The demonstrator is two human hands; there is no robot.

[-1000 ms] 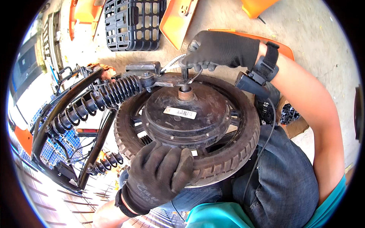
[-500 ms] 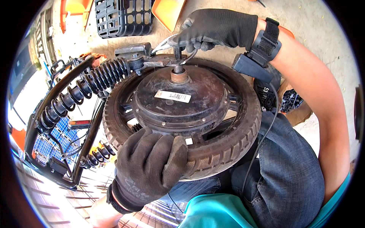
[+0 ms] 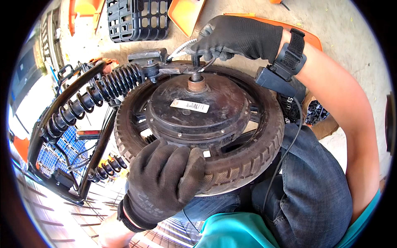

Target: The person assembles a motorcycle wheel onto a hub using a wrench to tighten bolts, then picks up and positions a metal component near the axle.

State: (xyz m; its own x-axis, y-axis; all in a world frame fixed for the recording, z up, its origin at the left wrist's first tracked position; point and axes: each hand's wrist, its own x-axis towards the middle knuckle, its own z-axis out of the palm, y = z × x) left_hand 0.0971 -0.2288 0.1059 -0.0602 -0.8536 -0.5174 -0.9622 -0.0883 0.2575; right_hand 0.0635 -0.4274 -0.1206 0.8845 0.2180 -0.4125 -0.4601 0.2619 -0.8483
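Observation:
A hub-motor wheel (image 3: 182, 124) with a treaded black tire (image 3: 244, 167) lies nearly flat before me. My left hand (image 3: 163, 182), in a black glove, grips the tire's near side, its fingers curled over the rim. At the far side my right hand (image 3: 235, 39), gloved too, is closed at the top of a dark cylindrical piece (image 3: 196, 62) on the axle (image 3: 196, 77). Its fingertips partly hide that piece. A grey braided cable (image 3: 181, 48) runs beside these fingers. The axle passes by a metal bracket (image 3: 175, 69) joined to a coil-spring shock absorber (image 3: 99, 89).
A black frame (image 3: 39, 136) with a second spring (image 3: 108, 168) extends to the left. Behind the wheel are a black plastic crate (image 3: 138, 20) and orange panels (image 3: 186, 16). A cardboard box (image 3: 324, 126) of small dark parts stands at right. A cord (image 3: 285, 155) hangs from my right wrist device.
My right hand has come slightly lower and nearer at the axle's top, its fingers still closed. The left hand keeps its hold on the tire. The whole view has shifted slightly.

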